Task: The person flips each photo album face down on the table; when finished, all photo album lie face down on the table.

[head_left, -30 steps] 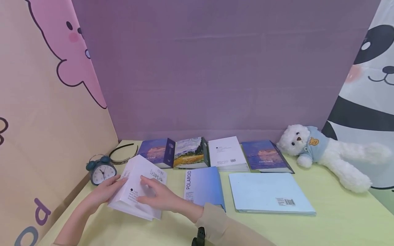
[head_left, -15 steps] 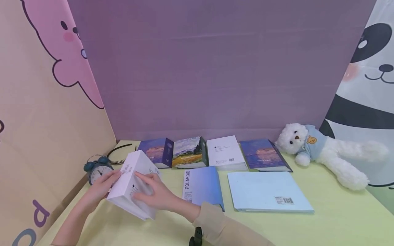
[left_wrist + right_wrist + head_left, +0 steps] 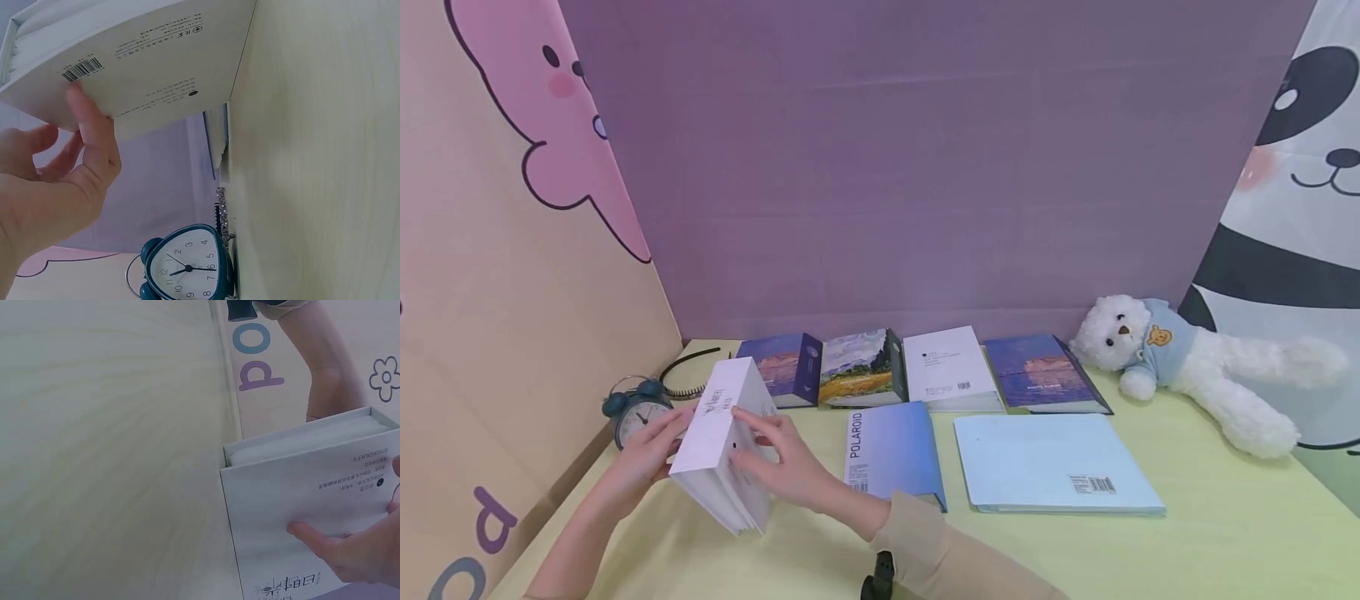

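A thick white photo album [image 3: 711, 421] is held in both hands over the left part of the table, its printed spine turned up and its page edges facing down. My left hand [image 3: 643, 458] grips it from the left. In the left wrist view a finger lies by the barcode on the cover of the album [image 3: 162, 69]. From the right, my right hand [image 3: 790, 462] holds the opposite cover. The right wrist view has the thumb of the right hand [image 3: 356, 550] against that printed cover.
Behind the left hand stand a teal alarm clock [image 3: 642, 412] and a black headband [image 3: 679, 365]. Several albums lie along the back, one with a landscape cover [image 3: 861, 367]. Nearer are a blue Polaroid album [image 3: 895, 454], a light blue album [image 3: 1045, 462] and a white plush bear [image 3: 1206, 367].
The album has been turned between the hands so its spine now faces up, and less of its front cover shows. Both hands keep hold of it. The head view has shifted slightly.
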`<state>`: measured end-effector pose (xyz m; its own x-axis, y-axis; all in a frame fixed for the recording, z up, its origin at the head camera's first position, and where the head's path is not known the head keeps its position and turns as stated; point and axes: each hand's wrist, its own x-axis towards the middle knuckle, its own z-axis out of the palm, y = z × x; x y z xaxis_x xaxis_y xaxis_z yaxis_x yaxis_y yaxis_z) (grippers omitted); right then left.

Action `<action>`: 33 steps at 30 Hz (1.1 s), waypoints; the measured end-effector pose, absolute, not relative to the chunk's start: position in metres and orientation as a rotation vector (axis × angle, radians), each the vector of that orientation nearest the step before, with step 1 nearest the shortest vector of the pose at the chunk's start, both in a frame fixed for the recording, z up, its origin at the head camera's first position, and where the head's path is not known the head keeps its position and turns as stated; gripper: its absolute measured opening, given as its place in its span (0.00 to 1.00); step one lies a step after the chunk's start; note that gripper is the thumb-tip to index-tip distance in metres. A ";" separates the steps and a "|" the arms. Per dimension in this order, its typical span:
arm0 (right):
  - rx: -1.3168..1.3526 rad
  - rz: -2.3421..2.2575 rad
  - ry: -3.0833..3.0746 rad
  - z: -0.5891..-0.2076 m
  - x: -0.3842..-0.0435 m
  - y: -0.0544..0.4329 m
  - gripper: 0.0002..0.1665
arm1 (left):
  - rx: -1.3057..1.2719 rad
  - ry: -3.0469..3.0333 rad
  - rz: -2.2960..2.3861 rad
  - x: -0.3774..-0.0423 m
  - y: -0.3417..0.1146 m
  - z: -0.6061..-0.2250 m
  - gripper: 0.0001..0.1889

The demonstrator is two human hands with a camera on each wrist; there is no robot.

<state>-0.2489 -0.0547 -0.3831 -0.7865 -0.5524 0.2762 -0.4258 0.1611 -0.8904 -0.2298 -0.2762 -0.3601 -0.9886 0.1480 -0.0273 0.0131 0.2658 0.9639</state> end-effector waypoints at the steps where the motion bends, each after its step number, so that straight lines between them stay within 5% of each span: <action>1: -0.978 -1.718 2.296 -0.382 -0.249 -0.053 0.31 | 0.173 2.397 1.834 -0.230 -0.275 -0.360 0.34; 9: -1.022 -1.772 2.350 -0.375 -0.252 -0.044 0.23 | 0.227 2.410 1.775 -0.233 -0.265 -0.362 0.33; 27: -0.629 -2.018 1.938 -0.368 -0.254 -0.034 0.27 | 0.377 2.294 1.760 -0.240 -0.243 -0.370 0.31; 33: -0.534 -2.029 1.939 -0.366 -0.252 -0.026 0.40 | 0.382 2.303 1.751 -0.240 -0.239 -0.375 0.31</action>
